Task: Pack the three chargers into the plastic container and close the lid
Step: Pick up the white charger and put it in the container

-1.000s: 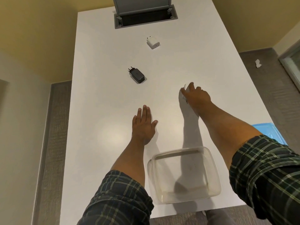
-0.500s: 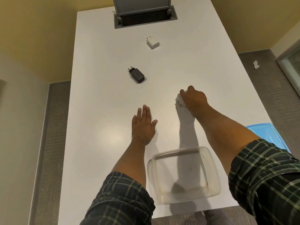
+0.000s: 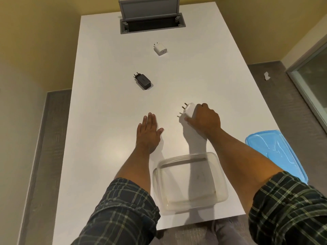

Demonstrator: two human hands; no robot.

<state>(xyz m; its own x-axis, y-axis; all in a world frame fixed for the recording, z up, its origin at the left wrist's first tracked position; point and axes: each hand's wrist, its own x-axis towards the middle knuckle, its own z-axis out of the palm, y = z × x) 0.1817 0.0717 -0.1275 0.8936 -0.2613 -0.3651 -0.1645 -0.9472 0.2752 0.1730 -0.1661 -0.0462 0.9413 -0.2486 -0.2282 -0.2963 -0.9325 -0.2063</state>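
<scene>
My right hand (image 3: 205, 119) is closed around a white charger (image 3: 188, 112), lifted off the white table (image 3: 99, 106) with its metal pins pointing left. My left hand (image 3: 148, 131) lies flat on the table, fingers together, holding nothing. A black charger (image 3: 143, 81) lies further out at the centre, and a small white charger (image 3: 160, 49) beyond it. The clear plastic container (image 3: 190, 181) stands empty at the table's near edge between my forearms. Its blue lid (image 3: 276, 154) lies at the table's right edge, partly behind my right arm.
A grey cable hatch (image 3: 152, 23) with its flap raised sits in the far end of the table. Grey carpet and yellow walls surround the table. A scrap of white paper (image 3: 266, 76) lies on the floor at the right, near a glass door.
My right hand closed on the white charger, raised it off the table and drew it slightly nearer, turning its pins into view. My left hand stayed flat.
</scene>
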